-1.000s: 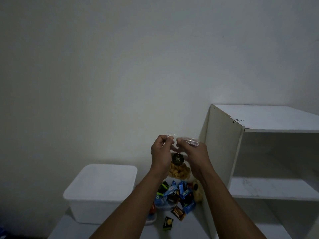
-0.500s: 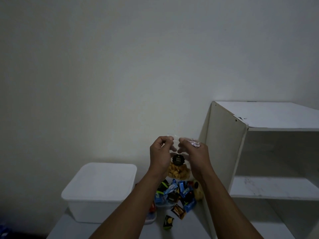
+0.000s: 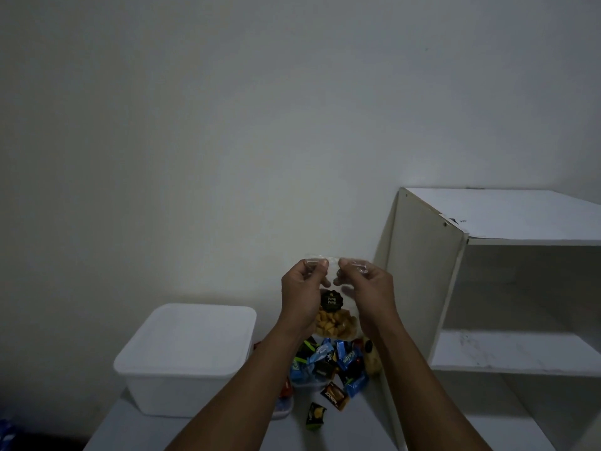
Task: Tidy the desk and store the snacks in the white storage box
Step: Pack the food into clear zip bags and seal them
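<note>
Left hand (image 3: 302,296) and right hand (image 3: 372,296) pinch the clear snack bag (image 3: 331,315) by its top edge.
Likely light and slippery, with brittle contents; the top seam suits gripping.

On the desk (image 3: 136,431) a lidded white box (image 3: 185,353) sits at the left edge, a heap of wrapped snacks (image 3: 328,362) just beside it

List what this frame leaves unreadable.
Head view only.
1. Inside the white storage box: its lid covers it.
2. Whether the snack bag top is sealed or open: the left hand and right hand pinch over it.
3. Count of the candy pile: dim, small, partly behind the forearms.
</note>
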Available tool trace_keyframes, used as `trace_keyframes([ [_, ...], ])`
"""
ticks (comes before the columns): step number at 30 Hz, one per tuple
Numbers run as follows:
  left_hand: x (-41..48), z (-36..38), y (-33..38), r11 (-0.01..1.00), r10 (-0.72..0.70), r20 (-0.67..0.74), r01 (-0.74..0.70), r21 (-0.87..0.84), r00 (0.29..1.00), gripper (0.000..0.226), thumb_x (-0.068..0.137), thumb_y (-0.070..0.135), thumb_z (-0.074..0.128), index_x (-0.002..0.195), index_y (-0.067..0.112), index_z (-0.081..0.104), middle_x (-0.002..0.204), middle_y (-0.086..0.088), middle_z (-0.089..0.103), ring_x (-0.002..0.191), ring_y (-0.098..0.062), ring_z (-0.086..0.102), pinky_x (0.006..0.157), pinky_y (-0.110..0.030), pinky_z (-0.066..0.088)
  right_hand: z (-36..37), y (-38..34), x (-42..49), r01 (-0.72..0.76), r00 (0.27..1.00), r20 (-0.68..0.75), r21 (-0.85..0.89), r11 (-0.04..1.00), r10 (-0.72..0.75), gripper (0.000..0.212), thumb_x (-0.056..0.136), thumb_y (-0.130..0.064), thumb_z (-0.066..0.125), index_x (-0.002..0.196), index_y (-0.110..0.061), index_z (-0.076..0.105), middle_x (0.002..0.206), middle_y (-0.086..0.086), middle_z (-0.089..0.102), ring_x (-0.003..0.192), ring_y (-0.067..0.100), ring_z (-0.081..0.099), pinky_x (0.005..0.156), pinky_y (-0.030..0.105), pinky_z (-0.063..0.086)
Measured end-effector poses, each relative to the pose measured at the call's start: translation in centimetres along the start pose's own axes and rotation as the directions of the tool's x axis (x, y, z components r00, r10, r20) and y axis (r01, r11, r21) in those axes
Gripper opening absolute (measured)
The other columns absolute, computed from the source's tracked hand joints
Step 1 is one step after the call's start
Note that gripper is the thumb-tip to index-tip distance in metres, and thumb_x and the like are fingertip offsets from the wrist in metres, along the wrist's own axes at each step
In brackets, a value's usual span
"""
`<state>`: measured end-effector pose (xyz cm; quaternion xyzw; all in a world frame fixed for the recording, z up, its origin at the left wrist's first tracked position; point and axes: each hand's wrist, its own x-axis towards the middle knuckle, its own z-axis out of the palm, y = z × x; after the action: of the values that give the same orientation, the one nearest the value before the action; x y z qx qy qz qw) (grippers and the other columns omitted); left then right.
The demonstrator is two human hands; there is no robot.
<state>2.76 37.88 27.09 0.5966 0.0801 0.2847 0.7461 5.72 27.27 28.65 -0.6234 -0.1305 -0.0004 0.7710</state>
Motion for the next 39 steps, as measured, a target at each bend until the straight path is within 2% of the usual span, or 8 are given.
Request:
trace_keyframes([
  [3, -0.3, 0.0, 0.2, 0.998, -0.036, 0.039, 0.038, -0.051, 0.999, 0.012, 0.093, 0.02, 0.065, 0.091, 0.011, 0.073, 0.067, 0.002, 0.063, 0.069, -0.013, 0.06, 0.067, -0.034, 0.052, -0.4, -0.1, 0.2, 0.024, 1.0, -0.015, -0.06, 0.998, -0.025, 0.013, 0.091, -0.025, 0.069, 0.094, -0.014, 0.074, 0.076, 0.002, 0.072, 0.074, 0.013, 0.067, 0.075, 0.033, 0.054],
  [6, -0.2, 0.0, 0.5, 0.998, -0.064, 0.058, 0.065, -0.014, 0.996, 0.013, 0.092, 0.023, 0.068, 0.091, 0.011, 0.074, 0.068, 0.003, 0.065, 0.069, -0.013, 0.06, 0.067, -0.032, 0.052, -0.5, -0.2, 0.2, 0.031, 0.999, 0.021, -0.088, 0.996, -0.03, 0.014, 0.091, -0.026, 0.069, 0.095, -0.014, 0.075, 0.079, 0.003, 0.073, 0.074, 0.013, 0.068, 0.074, 0.033, 0.054],
  [19, 0.1, 0.9, 0.6, 1.0, -0.018, 0.0, 0.018, 0.003, 1.0, 0.013, 0.095, 0.023, 0.064, 0.088, 0.016, 0.071, 0.068, 0.002, 0.062, 0.066, -0.011, 0.058, 0.069, -0.033, 0.051, -0.1, -0.9, -0.3, 0.011, 0.999, -0.041, 0.032, 0.999, -0.01, 0.028, 0.1, -0.028, 0.054, 0.084, -0.015, 0.072, 0.073, 0.001, 0.067, 0.068, 0.015, 0.062, 0.072, 0.034, 0.047],
  [24, 0.3, 0.7, 0.8, 0.984, -0.053, -0.03, 0.047, -0.174, 0.998, 0.012, 0.095, 0.019, 0.063, 0.092, 0.009, 0.068, 0.076, -0.003, 0.063, 0.068, -0.015, 0.063, 0.061, -0.031, 0.052, -1.0, -0.9, 0.1, 0.007, 1.0, -0.026, 0.073, 0.997, -0.005, 0.027, 0.099, -0.031, 0.056, 0.093, -0.012, 0.073, 0.077, 0.0, 0.069, 0.072, 0.015, 0.064, 0.071, 0.035, 0.049],
  [27, 0.0, 0.9, 0.6, 0.993, -0.027, 0.021, 0.029, -0.114, 0.999, 0.014, 0.096, 0.019, 0.061, 0.094, 0.008, 0.067, 0.08, -0.006, 0.063, 0.072, -0.017, 0.063, 0.063, -0.031, 0.053, -1.5, -0.7, 0.2, -0.012, 0.998, 0.066, 0.069, 0.998, 0.008, 0.024, 0.088, -0.026, 0.07, 0.099, -0.006, 0.075, 0.083, 0.004, 0.074, 0.078, 0.02, 0.069, 0.072, 0.035, 0.057],
  [30, -0.5, 1.5, 0.3, 0.997, -0.001, 0.073, 0.007, -0.082, 0.997, 0.016, 0.098, 0.019, 0.058, 0.091, 0.008, 0.068, 0.079, -0.005, 0.066, 0.074, -0.018, 0.065, 0.067, -0.031, 0.054, -1.5, -0.5, 0.2, -0.029, 0.992, 0.122, 0.116, 0.993, 0.015, 0.022, 0.084, -0.014, 0.075, 0.101, -0.001, 0.076, 0.094, 0.017, 0.076, 0.087, 0.03, 0.073, 0.076, 0.04, 0.06],
  [34, -0.6, 1.6, 0.0, 0.998, 0.004, 0.116, 0.002, -0.058, 0.993, 0.018, 0.099, 0.018, 0.056, 0.091, 0.009, 0.07, 0.077, -0.002, 0.069, 0.077, -0.017, 0.067, 0.069, -0.032, 0.056, -1.9, -0.4, 0.4, -0.024, 0.996, 0.086, 0.097, 0.995, 0.016, 0.015, 0.081, -0.012, 0.077, 0.093, -0.003, 0.078, 0.091, 0.018, 0.076, 0.087, 0.032, 0.072, 0.079, 0.042, 0.059],
  [39, -0.6, 2.2, -0.4, 0.999, 0.048, 0.029, -0.048, 0.023, 0.998, 0.02, 0.1, 0.018, 0.054, 0.089, 0.007, 0.067, 0.071, -0.001, 0.064, 0.071, -0.014, 0.064, 0.068, -0.032, 0.059, -1.5, -0.2, 0.1, -0.013, 0.998, 0.059, 0.069, 0.997, 0.009, 0.009, 0.084, -0.013, 0.073, 0.089, -0.01, 0.08, 0.089, 0.013, 0.077, 0.092, 0.029, 0.072, 0.085, 0.047, 0.058],
])
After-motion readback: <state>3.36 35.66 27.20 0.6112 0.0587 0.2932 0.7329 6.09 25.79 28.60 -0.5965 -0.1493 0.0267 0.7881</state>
